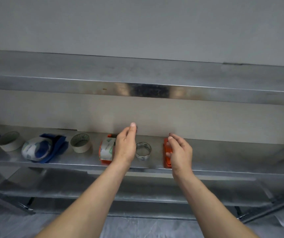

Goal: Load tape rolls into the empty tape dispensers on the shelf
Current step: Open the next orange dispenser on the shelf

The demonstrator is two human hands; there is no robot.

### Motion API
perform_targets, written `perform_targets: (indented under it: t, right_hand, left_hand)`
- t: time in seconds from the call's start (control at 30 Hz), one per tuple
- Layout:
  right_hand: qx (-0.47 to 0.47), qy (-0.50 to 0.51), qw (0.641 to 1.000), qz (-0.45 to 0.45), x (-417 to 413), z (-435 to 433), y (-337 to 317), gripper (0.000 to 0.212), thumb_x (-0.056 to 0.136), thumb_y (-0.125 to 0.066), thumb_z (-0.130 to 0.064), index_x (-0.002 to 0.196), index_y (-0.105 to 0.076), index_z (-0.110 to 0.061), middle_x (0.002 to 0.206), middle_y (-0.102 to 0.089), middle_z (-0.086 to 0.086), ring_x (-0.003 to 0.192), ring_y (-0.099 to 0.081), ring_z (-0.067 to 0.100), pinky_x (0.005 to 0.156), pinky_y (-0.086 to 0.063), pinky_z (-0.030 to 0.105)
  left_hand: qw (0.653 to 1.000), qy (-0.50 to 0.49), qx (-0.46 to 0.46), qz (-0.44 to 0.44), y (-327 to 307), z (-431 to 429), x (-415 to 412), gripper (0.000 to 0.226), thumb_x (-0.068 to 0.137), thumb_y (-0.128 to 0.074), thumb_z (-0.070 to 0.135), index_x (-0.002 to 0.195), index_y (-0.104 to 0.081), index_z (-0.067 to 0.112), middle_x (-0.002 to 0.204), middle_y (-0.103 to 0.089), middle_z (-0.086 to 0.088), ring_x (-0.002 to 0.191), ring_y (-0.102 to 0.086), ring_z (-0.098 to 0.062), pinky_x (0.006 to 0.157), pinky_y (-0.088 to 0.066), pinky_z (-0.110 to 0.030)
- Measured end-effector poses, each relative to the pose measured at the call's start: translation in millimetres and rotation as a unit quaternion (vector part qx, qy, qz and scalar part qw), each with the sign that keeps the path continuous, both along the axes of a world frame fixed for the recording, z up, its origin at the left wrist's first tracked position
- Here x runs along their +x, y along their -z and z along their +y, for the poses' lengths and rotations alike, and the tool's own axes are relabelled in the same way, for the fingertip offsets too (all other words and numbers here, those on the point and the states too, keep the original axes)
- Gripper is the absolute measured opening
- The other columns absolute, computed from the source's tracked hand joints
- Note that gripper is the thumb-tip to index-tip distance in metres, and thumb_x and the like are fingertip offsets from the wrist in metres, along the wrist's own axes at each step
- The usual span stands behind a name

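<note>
On the middle shelf [69,163]: dull galvanised sheet metal with a folded front lip; rolls and dispensers stand along it in one row.
Loaded orange dispenser [106,151]: glossy orange plastic frame carrying a wide roll of pale, printed tape.
Left hand [125,146]: released, holding nothing, fingers fairly straight and pointing up toward the wall; it is just beside the loaded orange dispenser, and contact cannot be told.
Clear tape roll [143,151]: thin see-through ring with small printed marks, lying on the shelf between the two hands, apart from both.
Second orange dispenser [165,152]: narrow orange plastic body reaching the shelf's front lip, partly hidden.
Right hand [180,152]: grasping the second orange dispenser, thumb near its far end, fingers curled round its side.
Beige roll [81,143]: matte, papery ring with a wide hollow core, left of the loaded dispenser.
Far beige roll [11,140]: same matte ring, near the left edge.
Blue dispenser [55,145]: blue plastic, holding a fat white printed roll, between the beige rolls.
Upper shelf [146,91]: same metal, its front face polished, with a dark, blurred reflection.
</note>
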State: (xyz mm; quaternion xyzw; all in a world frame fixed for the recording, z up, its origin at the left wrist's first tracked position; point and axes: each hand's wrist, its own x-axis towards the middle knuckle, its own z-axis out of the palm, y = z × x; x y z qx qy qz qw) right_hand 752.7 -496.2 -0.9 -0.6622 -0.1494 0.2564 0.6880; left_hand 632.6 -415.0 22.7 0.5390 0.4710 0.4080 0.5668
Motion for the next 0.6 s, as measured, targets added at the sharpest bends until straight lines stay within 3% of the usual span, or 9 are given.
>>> perform_targets:
  t: [0.1, 0.2, 0.37, 0.47, 0.6]
  right_hand:
    - [0.007, 0.015, 1.000, -0.006, 3, -9, -5, 0.018, 0.094, -0.064, -0.015, 0.110, -0.071, -0.015, 0.108, -0.070, 0.009, 0.107, -0.065, 0.023, 0.104, -0.048, 0.054]
    - [0.012, 0.034, 0.999, -0.005, 4, -15, -7, 0.017, 0.094, -0.063, -0.012, 0.109, -0.071, -0.013, 0.111, -0.072, 0.014, 0.109, -0.066, 0.027, 0.103, -0.048, 0.056]
    - [-0.002, 0.047, 0.999, -0.014, 0, -24, -6, 0.014, 0.094, -0.062, -0.014, 0.104, -0.070, -0.020, 0.102, -0.073, 0.001, 0.094, -0.067, 0.009, 0.100, -0.053, 0.047]
    - [-0.003, 0.063, 0.998, -0.014, -7, -29, -3, 0.019, 0.094, -0.064, -0.016, 0.111, -0.071, -0.016, 0.107, -0.073, 0.004, 0.102, -0.067, 0.014, 0.101, -0.052, 0.049]
    - [-0.010, 0.079, 0.997, -0.013, -13, -37, 4, 0.015, 0.095, -0.063, -0.016, 0.106, -0.071, -0.021, 0.101, -0.073, -0.001, 0.101, -0.069, 0.018, 0.096, -0.055, 0.048]
  left_hand:
    - [1.000, 0.021, 0.005, -0.016, -1, -3, 7, 0.035, 0.089, -0.047, 0.061, 0.080, -0.068, 0.035, 0.095, -0.067, 0.017, 0.108, -0.063, -0.020, 0.099, -0.048, -0.056]
    - [0.998, 0.050, -0.004, -0.027, -3, -4, 11, 0.026, 0.097, -0.045, 0.052, 0.087, -0.062, 0.035, 0.101, -0.063, 0.018, 0.114, -0.061, -0.018, 0.103, -0.046, -0.054]
    - [0.996, 0.080, -0.010, -0.036, 7, -5, 11, 0.028, 0.098, -0.043, 0.049, 0.087, -0.064, 0.034, 0.101, -0.065, 0.014, 0.112, -0.061, -0.017, 0.103, -0.046, -0.053]
    - [0.994, 0.099, -0.015, -0.039, 14, -5, 8, 0.030, 0.099, -0.042, 0.049, 0.088, -0.064, 0.032, 0.103, -0.067, 0.012, 0.110, -0.061, -0.017, 0.102, -0.046, -0.053]
    - [0.991, 0.118, -0.049, -0.051, 19, -9, 7, 0.030, 0.099, -0.041, 0.049, 0.100, -0.064, 0.029, 0.122, -0.066, -0.001, 0.115, -0.060, -0.020, 0.105, -0.044, -0.051]
